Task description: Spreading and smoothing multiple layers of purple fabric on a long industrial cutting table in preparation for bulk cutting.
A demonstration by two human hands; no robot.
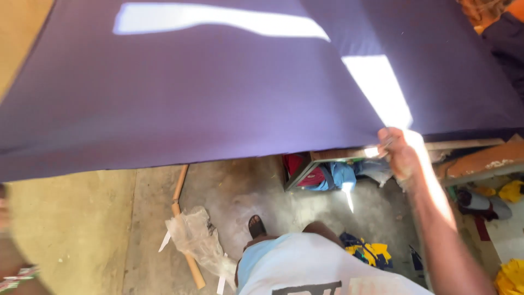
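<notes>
One wide sheet of dark purple cloth (229, 87) fills the upper half of the head view, stretched flat from 9 o'clock to 3 o'clock, with two bright patches of sunlight lying across it toward 12 and 2 o'clock. At about 3 o'clock the person's right hand (397, 153) grips the cloth's near edge, fingers pinched around the hem, the sunlit forearm running down to the lower right corner. The left hand is hard to read: only a blurred strip shows at the frame's left edge near 9 o'clock, and whether it grasps the cloth cannot be told. Below the cloth's edge lies a bare concrete floor (240, 186). At 7 o'clock a cardboard tube (180, 218) lies on the floor, with a crumpled clear plastic bag (194, 235) over its lower part. At 6 o'clock the person's pale blue shirt (305, 262) shows, and just above it a foot in a dark sandal (256, 225). Under the cloth near the right hand, red and blue garments (327, 177) sit bundled beside a wooden frame (475, 161). Yellow and navy fabric scraps (371, 254) lie on the floor at 5 o'clock, with more yellow pieces (513, 191) at 4 o'clock. Another person's orange and dark sleeve (499, 24) shows at 1 o'clock.
</notes>
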